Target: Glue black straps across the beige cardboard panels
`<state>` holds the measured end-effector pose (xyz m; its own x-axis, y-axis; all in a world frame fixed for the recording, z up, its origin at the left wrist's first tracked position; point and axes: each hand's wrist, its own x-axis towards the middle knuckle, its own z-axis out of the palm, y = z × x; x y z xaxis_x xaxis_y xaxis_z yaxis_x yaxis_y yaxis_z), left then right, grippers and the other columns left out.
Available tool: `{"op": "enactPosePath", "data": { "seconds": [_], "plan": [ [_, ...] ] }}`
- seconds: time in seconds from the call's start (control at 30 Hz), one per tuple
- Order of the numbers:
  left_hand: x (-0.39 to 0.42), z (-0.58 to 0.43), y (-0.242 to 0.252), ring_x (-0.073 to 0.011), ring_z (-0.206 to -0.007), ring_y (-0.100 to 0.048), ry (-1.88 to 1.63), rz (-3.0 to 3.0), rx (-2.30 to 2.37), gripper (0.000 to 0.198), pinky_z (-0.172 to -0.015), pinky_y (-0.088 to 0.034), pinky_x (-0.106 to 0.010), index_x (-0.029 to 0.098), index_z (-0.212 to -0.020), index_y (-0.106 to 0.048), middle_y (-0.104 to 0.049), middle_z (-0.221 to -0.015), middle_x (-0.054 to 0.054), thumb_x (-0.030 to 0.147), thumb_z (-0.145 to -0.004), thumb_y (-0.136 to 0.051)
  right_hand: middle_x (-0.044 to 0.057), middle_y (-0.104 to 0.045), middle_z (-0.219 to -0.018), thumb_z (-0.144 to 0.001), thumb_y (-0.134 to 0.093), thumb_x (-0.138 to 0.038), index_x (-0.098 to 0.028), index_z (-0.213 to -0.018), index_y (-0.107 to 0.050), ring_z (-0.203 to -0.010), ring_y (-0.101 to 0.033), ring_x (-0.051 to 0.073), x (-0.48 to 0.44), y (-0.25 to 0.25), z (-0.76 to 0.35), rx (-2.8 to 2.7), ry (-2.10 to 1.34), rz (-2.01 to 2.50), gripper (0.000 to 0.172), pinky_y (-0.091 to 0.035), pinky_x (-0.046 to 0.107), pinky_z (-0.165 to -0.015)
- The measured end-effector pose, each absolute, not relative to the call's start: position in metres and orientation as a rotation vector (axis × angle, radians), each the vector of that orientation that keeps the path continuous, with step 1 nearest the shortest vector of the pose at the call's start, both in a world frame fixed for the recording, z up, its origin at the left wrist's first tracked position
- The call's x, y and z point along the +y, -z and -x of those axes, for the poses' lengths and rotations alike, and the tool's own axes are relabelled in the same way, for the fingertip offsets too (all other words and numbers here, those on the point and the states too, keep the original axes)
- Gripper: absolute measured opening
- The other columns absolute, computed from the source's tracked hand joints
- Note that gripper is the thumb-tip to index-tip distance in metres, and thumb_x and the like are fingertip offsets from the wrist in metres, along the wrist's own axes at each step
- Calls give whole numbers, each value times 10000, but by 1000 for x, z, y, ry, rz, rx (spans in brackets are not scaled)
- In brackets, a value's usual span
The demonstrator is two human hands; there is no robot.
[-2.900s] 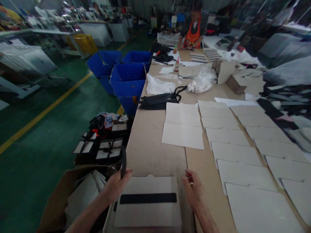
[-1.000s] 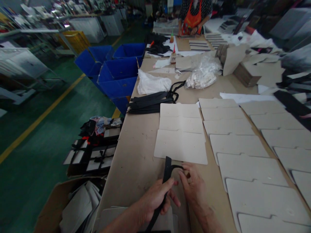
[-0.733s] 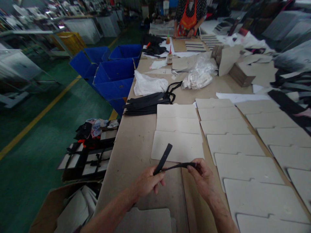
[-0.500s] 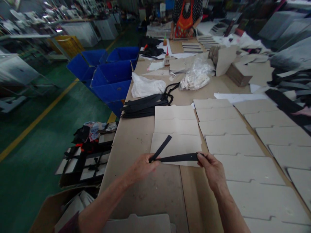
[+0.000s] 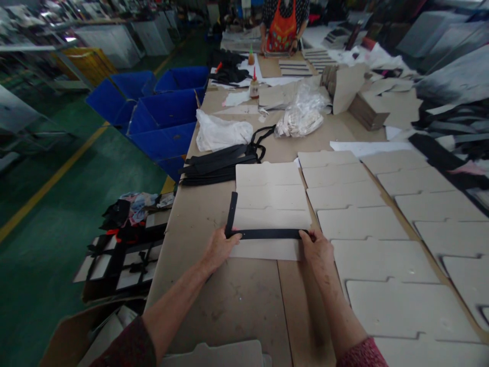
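Observation:
A black fabric strip (image 5: 271,234) is stretched level across the nearest of the grey cardboard pieces (image 5: 267,250). My left hand (image 5: 221,250) pinches it near the left edge of the card, and a loose end of the strip sticks up beyond the fingers. At the card's right edge my right hand (image 5: 318,251) pinches the other end between thumb and fingers. More cards lie overlapped in a column just beyond. Whether the strip presses on the card along its whole length, I cannot tell.
Black straps (image 5: 217,165) lie in a bundle past the cards, beside a white plastic bag (image 5: 223,131). Rows of overlapped cards (image 5: 382,260) cover the right side. Blue bins (image 5: 164,120) stand left of the table. A person in an orange apron (image 5: 282,30) works at the far end.
Both hands have brought the strip onto the nearest card and pulled it straight. Its loose left end has swung from slanting right to nearly upright. The whole view has shifted slightly.

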<state>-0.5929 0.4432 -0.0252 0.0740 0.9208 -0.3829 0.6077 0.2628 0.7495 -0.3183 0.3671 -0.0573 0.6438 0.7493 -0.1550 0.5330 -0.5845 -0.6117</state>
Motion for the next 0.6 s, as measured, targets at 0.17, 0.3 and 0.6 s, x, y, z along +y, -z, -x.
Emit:
{"op": "enactPosePath", "data": {
  "seconds": [0.17, 0.3, 0.6],
  "plan": [
    [445, 588, 30, -154, -596, -606, -434, -1446, 1629, 252, -558, -405, -239, 178, -962, -702, -688, -659, 17, 321, -768, -630, 116, -743, -900, -876, -541, -438, -174, -988, -725, -783, -643, 239, 370, 57, 319, -1041, -503, 2487, 341, -411, 325, -707],
    [447, 585, 31, -152, -592, -604, -428, -1448, 1649, 252, -555, -403, -238, 182, -969, -714, -688, -657, 18, 312, -767, -638, 124, -746, -935, -895, -540, -411, -161, -1017, -722, -804, -653, 239, 371, 55, 319, -1065, -498, 2515, 332, -414, 322, -725],
    [453, 586, 43, -159, -621, -620, -452, -1451, 1649, 272, -574, -414, -241, 163, -987, -712, -688, -654, 10, 322, -778, -643, 117, -738, -905, -912, -531, -407, -173, -1033, -706, -789, -647, 237, 372, 55, 321, -1094, -447, 2544, 316, -395, 319, -701]
  ]
}}
